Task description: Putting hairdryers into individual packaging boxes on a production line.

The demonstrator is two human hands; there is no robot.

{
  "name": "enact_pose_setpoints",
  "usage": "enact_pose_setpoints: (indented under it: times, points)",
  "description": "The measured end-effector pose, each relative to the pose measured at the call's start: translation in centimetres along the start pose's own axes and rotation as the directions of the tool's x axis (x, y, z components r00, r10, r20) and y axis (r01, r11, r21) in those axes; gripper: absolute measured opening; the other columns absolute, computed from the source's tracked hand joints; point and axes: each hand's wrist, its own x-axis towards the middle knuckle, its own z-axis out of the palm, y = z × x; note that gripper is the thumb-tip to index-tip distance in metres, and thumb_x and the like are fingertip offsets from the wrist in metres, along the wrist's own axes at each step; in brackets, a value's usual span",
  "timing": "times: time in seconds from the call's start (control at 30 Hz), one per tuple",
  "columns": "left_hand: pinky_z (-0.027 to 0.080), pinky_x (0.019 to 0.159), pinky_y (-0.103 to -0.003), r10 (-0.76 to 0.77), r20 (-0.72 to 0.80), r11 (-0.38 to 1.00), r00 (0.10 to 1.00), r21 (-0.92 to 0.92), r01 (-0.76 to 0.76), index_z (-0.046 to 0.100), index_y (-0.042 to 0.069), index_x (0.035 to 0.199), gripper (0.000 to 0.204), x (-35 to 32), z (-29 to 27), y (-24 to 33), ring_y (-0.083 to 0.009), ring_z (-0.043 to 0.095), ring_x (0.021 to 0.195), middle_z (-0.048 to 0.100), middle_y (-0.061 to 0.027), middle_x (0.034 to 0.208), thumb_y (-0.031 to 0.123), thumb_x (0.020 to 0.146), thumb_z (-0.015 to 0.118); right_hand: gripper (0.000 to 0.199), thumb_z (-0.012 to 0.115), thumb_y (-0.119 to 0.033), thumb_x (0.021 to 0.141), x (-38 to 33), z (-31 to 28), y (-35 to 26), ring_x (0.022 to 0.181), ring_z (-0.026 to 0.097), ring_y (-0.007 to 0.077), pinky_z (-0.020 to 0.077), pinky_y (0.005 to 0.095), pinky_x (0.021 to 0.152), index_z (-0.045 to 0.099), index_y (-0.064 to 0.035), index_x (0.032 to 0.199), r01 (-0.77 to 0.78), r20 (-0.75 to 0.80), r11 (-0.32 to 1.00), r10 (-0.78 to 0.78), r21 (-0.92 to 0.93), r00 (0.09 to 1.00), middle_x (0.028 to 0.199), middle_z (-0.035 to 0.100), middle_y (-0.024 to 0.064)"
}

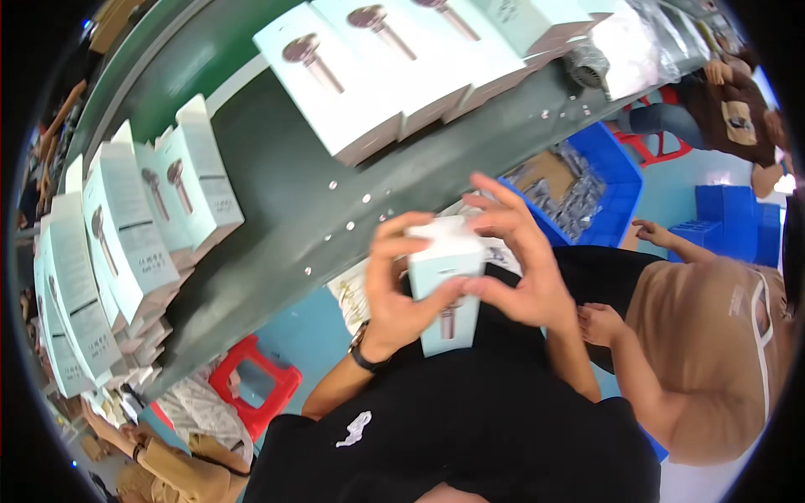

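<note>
Both my hands hold one pale mint carton box (447, 281) upright in front of my chest. My left hand (394, 289) wraps its left side, fingers curled over the top edge. My right hand (520, 264) grips the right side, thumb pressed on the front face and fingers spread over the top flap. The box's front shows a picture of a handheld dryer. The lower part of the box rests against my black shirt. A dark watch sits on my left wrist.
A dark green conveyor belt (277, 201) runs diagonally ahead, with several matching boxes lying at its top (360, 84) and standing at its left (126, 235). A blue crate (620, 180) of grey parts lies right. A co-worker in beige (713, 335) sits at right; red stool (256, 386) below.
</note>
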Motion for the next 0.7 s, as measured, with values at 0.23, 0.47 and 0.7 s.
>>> enact_pose_setpoints:
  times: [0.23, 0.47, 0.7]
  points:
    - [0.047, 0.092, -0.042, 0.168, -0.302, 0.983, 0.938, -0.024, -0.184, 0.035, 0.011, 0.119, 0.071, 3.5, 3.2, 2.9, -0.0339, 0.049, 0.117, 0.035, -0.0246, 0.135, 0.005, 0.067, 0.083, 0.105, 0.087, -0.015, 0.053, -2.2, 0.3, -2.0, 0.130, 0.041, 0.0328, 0.0351, 0.0406, 0.103, 0.029, -0.0036, 0.140, 0.114, -0.072, 0.953, -0.139, -0.280, 0.988, 0.140, 0.039, 0.0232]
    - [0.047, 0.093, -0.049, 0.279, -0.233, 0.958, 0.931, 0.009, -0.285, 0.033, 0.011, 0.125, 0.074, 3.4, 1.6, 4.1, -0.0369, 0.046, 0.120, 0.040, -0.0252, 0.129, 0.007, 0.067, 0.078, 0.100, 0.078, -0.026, 0.060, -1.5, -6.7, -1.8, 0.120, 0.043, 0.0251, 0.0360, 0.0371, 0.100, 0.026, 0.0017, 0.141, -0.109, -0.674, 0.965, -0.085, -0.240, 0.733, 0.131, 0.041, 0.0144]
    - [0.042, 0.097, -0.044, 0.506, -0.133, 0.788, 0.852, 0.473, -0.394, 0.042, 0.002, 0.122, 0.062, 7.8, -2.3, 8.3, -0.0339, 0.050, 0.115, 0.047, -0.0246, 0.124, 0.005, 0.068, 0.074, 0.074, 0.075, -0.012, 0.060, 6.7, -4.7, -8.1, 0.099, 0.062, 0.0243, 0.0493, 0.0328, 0.083, 0.049, 0.0053, 0.127, 0.315, -0.388, 0.791, -0.551, -0.525, 0.739, 0.111, 0.060, 0.0181]
